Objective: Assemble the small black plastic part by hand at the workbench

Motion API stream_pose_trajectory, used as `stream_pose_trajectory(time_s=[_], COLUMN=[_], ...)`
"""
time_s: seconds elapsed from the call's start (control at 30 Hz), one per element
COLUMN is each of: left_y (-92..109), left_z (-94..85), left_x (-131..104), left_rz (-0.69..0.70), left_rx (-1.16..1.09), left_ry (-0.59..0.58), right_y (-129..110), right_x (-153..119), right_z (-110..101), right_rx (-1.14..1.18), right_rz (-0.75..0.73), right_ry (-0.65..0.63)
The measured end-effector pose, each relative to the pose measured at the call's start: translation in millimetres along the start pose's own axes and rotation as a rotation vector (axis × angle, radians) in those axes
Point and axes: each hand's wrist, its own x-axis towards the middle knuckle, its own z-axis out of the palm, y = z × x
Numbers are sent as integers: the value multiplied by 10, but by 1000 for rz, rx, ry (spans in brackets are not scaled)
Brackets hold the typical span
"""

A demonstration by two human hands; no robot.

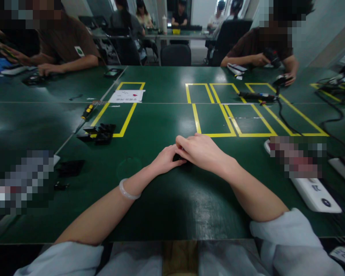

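Observation:
My left hand (164, 159) and my right hand (202, 151) meet over the green table. Both are closed around a small black part (177, 157). Only a sliver of it shows between thumb and fingers, so its kind cannot be made out. The back of the right hand covers most of it, with that hand's fingers bent over the left fingertips. To the left, a cluster of black plastic pieces (102, 134) lies on the table. Closer to me on that side are a flat black piece (70, 167) and a smaller black bit (61, 186).
Yellow tape rectangles (215, 135) mark the green table (161, 214). A yellow-and-black screwdriver (87, 112) and a paper sign (127, 96) lie left. A white device (319, 195) stands right, near a black tool (257, 96) and cables. Two people work across the table.

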Motion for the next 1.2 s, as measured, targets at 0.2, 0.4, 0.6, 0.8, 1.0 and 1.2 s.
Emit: stream_pose_trajectory(time_s=[0.2, 0.4, 0.6, 0.8, 1.0, 1.2], left_y=[39, 23, 35, -21, 5, 7], left_z=[-8, -6, -10, 17, 5, 3], left_x=[-3, 1, 0, -5, -2, -7], left_rz=[-30, -3, -38, -8, -6, -31], left_rx=[29, 11, 23, 19, 8, 24], left_ry=[17, 6, 1, 21, 5, 25], right_y=[-9, -12, -8, -31, -11, -21], right_x=[1, -16, 3, -24, -4, -8], right_z=[-5, -21, -31, -47, -21, -33], right_rx=[11, 15, -19, 41, 3, 18], right_rz=[12, 8, 16, 18, 11, 20], right_ry=[4, 6, -26, 13, -10, -5])
